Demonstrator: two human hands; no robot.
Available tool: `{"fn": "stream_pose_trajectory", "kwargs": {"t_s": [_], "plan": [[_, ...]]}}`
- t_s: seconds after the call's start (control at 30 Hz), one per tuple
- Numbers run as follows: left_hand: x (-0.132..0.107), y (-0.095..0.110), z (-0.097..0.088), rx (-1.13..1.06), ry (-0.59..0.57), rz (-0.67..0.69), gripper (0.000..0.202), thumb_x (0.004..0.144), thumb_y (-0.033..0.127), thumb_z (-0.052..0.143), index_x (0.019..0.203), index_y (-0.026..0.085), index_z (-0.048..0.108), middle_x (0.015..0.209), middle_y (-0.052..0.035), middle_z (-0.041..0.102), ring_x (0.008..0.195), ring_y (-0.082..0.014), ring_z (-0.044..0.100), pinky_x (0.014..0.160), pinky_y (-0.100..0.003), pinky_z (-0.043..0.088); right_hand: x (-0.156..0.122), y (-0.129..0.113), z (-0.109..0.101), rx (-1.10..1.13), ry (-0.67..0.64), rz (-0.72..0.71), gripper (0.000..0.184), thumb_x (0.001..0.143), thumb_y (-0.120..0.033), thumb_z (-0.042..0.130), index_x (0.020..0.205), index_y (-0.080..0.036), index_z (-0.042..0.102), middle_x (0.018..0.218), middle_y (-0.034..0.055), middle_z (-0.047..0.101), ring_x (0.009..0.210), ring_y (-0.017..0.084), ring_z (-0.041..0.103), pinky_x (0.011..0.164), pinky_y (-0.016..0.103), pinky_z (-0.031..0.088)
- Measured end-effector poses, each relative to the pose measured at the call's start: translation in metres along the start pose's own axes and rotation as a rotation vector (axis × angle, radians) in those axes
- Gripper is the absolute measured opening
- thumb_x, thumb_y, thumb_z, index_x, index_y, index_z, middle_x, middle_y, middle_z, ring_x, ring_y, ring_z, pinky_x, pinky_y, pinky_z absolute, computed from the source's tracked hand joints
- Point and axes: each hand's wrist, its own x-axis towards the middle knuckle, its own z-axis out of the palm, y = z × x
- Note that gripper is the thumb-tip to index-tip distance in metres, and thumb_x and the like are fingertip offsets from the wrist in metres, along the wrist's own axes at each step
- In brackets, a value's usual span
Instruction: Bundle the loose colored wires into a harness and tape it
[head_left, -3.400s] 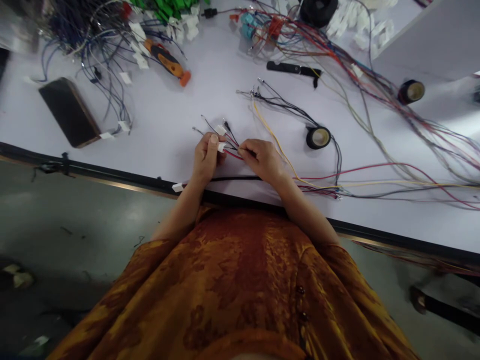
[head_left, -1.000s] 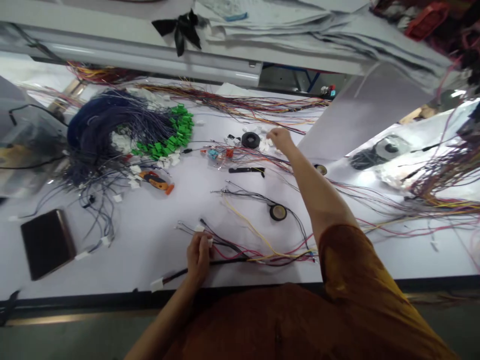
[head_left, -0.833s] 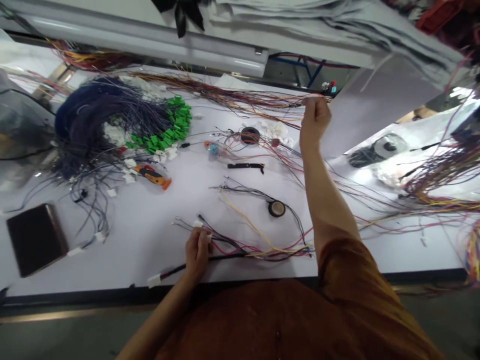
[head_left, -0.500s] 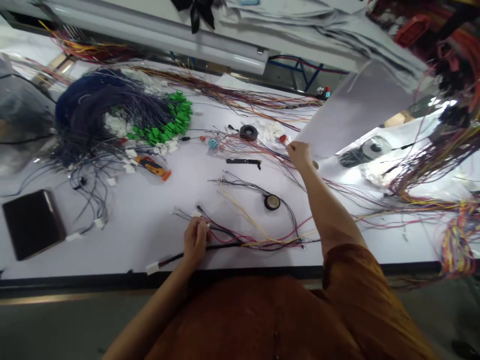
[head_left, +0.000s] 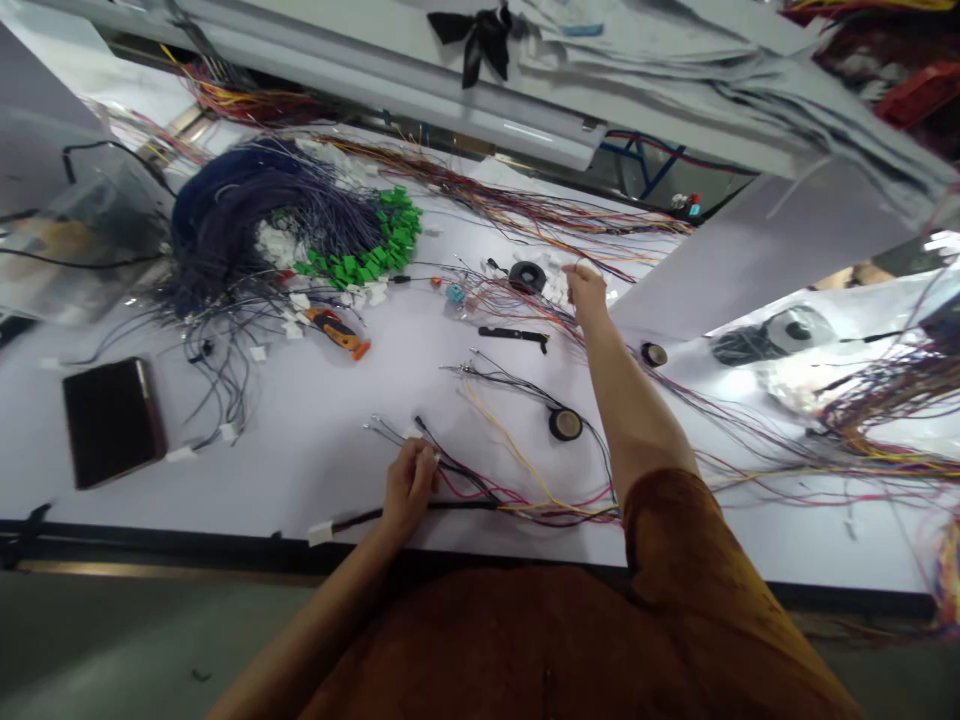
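My left hand point(head_left: 410, 487) is closed around the wires of a wire harness point(head_left: 465, 506) near the table's front edge. A small white piece shows at its fingertips, and loose wire ends with metal terminals stick out beyond. The harness's black sleeved branch ends in a white connector point(head_left: 321, 533) to the left. My right hand point(head_left: 587, 292) reaches far across the table to a pile of small white connectors point(head_left: 556, 287). Its fingers are drawn together at the pile; whatever they pinch is hidden. Just left of them lies a roll of black tape point(head_left: 527, 277).
A second tape roll point(head_left: 565, 424), a black tool point(head_left: 514, 334) and orange-handled cutters point(head_left: 337, 332) lie on the white table. A large bundle of dark blue wires point(head_left: 225, 220) with green connectors sits back left. A dark notebook point(head_left: 112, 422) lies left; a white panel point(head_left: 712, 260) stands right.
The view has shifted, so the table appears further right. My right hand has moved a little left over the white connectors and covers the red piece. My left hand keeps its place on the harness.
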Motion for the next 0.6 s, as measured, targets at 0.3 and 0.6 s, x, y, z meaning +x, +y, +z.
{"fn": "stream_pose_trajectory", "kwargs": {"t_s": [0.3, 0.6], "plan": [[-0.001, -0.005, 0.000, -0.035, -0.022, -0.050, 0.028, 0.098, 0.046, 0.049, 0.092, 0.020, 0.057, 0.052, 0.0065, 0.051, 0.045, -0.0098, 0.046, 0.049, -0.021, 0.037, 0.029, -0.086, 0.027, -0.285, 0.187, -0.178, 0.040, 0.102, -0.024, 0.037, 0.131, -0.012, 0.061, 0.140, 0.0198, 0.053, 0.132, 0.029, 0.049, 0.112, 0.043, 0.038], [0.000, -0.003, 0.000, -0.025, -0.044, -0.063, 0.032, 0.098, 0.050, 0.048, 0.091, 0.020, 0.056, 0.052, 0.0054, 0.054, 0.045, -0.0112, 0.049, 0.048, -0.022, 0.039, 0.062, -0.119, 0.066, -0.256, -0.199, -0.131, 0.031, 0.094, -0.013, 0.052, 0.114, -0.004, 0.074, 0.122, 0.0234, 0.069, 0.115, 0.029, 0.064, 0.101, 0.042, 0.047]]}}
